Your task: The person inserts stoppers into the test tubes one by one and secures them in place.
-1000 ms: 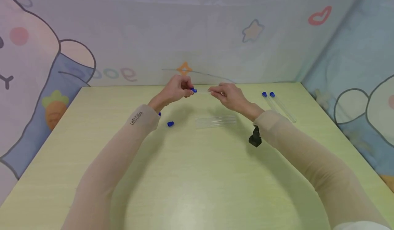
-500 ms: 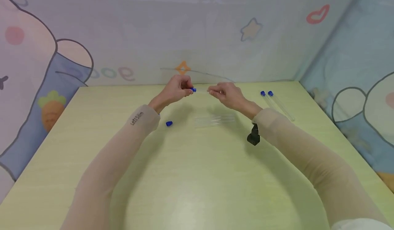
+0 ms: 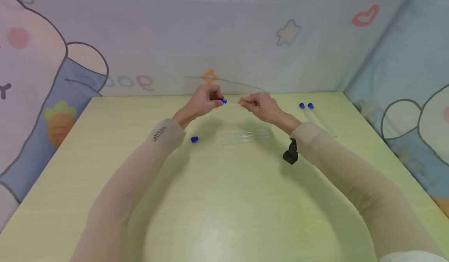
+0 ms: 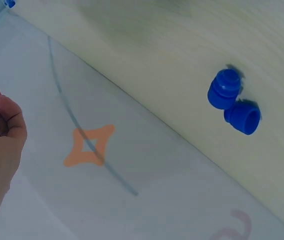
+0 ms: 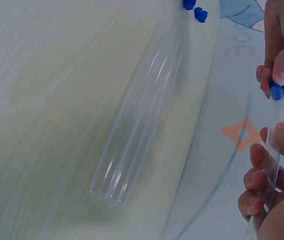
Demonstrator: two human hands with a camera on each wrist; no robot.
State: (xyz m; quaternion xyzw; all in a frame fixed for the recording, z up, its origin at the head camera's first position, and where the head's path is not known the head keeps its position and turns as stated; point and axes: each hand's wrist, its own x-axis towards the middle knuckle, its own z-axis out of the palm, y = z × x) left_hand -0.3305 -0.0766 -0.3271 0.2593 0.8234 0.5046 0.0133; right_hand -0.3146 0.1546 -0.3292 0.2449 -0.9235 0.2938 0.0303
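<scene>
Above the back of the table, my left hand (image 3: 203, 101) pinches a blue cap (image 5: 276, 90) between thumb and fingers. The cap sits at the mouth end of a clear test tube (image 5: 273, 155), which my right hand (image 3: 264, 107) grips along its length with curled fingers. The tube lies nearly level between both hands in the head view. Below them, several clear uncapped test tubes (image 5: 137, 120) lie side by side on the table. Two loose blue caps, one upright (image 4: 224, 89) and one on its side (image 4: 243, 118), show in the left wrist view; the left sleeve hides one from the head camera.
At the right, two test tubes (image 3: 324, 121) with blue caps lie slantwise on the table, partly behind the right forearm. A black camera piece (image 3: 290, 154) hangs below the right cuff. A printed cloth backdrop (image 3: 238, 39) rises along the table's back edge.
Both hands keep their hold on the cap and tube in nearly the same place, with the left fingers slightly shifted. The loose cap beside the left cuff has slipped from the head view.
</scene>
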